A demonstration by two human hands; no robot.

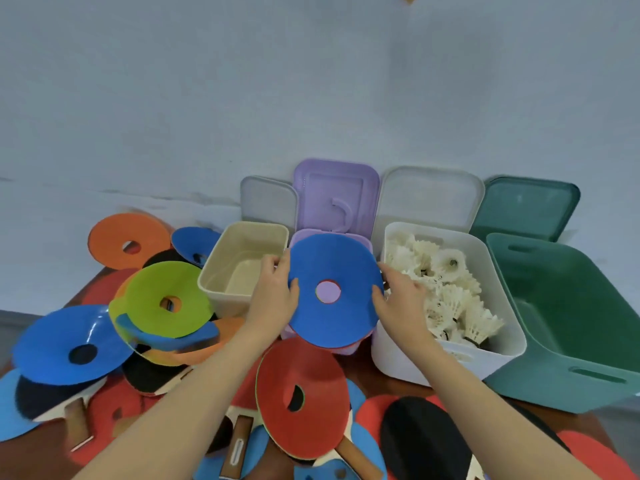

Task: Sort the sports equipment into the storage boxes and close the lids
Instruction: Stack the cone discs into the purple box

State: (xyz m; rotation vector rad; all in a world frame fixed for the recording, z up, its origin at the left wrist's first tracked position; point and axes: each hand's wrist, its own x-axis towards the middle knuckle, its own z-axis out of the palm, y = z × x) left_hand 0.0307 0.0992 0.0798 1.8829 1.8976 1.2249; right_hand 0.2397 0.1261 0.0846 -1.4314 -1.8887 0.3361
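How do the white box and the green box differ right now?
The white box holds a heap of shuttlecocks; the green box looks empty as far as its inside shows. The green box looks larger and stands at the far right; the white one sits beside it. Both are open, lids propped behind.

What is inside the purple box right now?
The blue disc, held by both hands, covers the purple box. Only purple shows through the disc's centre hole, with a sliver of red at its lower edge. The contents are hidden.

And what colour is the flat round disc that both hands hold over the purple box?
Blue flat round disc, best seen in the head view.
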